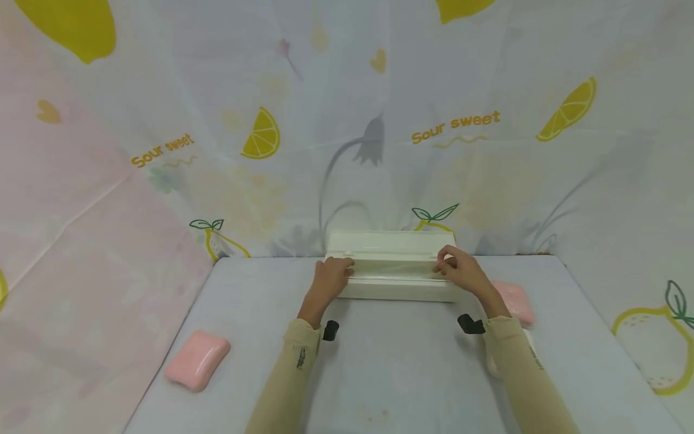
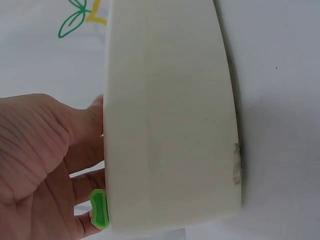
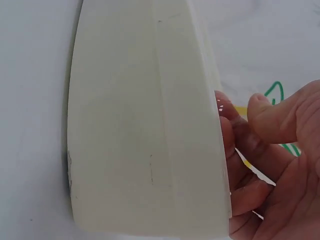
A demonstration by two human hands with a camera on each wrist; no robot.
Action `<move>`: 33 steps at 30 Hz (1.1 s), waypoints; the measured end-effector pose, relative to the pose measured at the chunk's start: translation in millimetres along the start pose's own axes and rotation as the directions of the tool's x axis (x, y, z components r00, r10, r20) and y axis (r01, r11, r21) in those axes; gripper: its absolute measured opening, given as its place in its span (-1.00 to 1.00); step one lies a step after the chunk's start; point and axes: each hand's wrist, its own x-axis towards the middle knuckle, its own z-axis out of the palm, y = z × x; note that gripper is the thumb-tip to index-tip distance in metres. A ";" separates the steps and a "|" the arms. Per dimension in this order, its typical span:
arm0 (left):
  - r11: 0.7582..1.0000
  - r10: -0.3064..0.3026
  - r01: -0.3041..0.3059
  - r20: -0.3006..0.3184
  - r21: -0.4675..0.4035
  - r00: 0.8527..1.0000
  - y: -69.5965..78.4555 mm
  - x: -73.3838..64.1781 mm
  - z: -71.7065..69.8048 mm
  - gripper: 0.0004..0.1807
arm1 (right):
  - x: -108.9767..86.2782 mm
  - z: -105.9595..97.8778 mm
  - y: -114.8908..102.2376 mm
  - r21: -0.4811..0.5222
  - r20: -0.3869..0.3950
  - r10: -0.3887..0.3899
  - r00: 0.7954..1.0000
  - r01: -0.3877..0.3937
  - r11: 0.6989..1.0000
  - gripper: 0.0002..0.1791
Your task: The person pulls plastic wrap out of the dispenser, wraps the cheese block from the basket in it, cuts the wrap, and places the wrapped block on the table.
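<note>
A long cream-white cling film dispenser (image 1: 401, 292) sits at the back of the table, its lid (image 1: 393, 242) raised behind it. A glossy strip of cling film (image 1: 393, 269) spans the opening between both hands. My left hand (image 1: 329, 278) reaches over the left end, fingertips at the film's left edge. My right hand (image 1: 463, 269) holds the film's right edge with curled fingers; its thumb stands apart from the box wall. In both wrist views the dispenser's end hides the fingertips in part. A green slider (image 2: 99, 209) shows beside the left fingers in the left wrist view.
A pink, rounded object (image 1: 197, 360) lies at the table's left. Another pink object (image 1: 517, 303) lies by the right forearm, near a white thing (image 1: 492, 364) mostly covered by the sleeve. A lemon-printed cloth (image 1: 347, 90) hangs close behind the white table (image 1: 401, 374).
</note>
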 end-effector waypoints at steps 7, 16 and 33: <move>0.996 -0.045 0.053 0.095 -0.078 0.994 3.9 9.6 -3.1 -0.57 | 9.0 1.1 -4.8 0.120 -0.106 0.062 0.992 -0.050 0.991 -0.96; 0.999 -0.041 0.040 -0.008 -0.027 0.999 3.5 11.5 2.7 -0.81 | 9.5 -1.3 -11.1 0.257 -0.109 0.107 0.988 -0.076 0.963 -0.85; 0.991 0.061 -0.083 -0.201 -0.104 0.978 -1.8 14.7 -4.3 -0.92 | 4.9 -1.9 -10.8 0.119 -0.158 0.051 0.986 -0.033 0.992 -0.81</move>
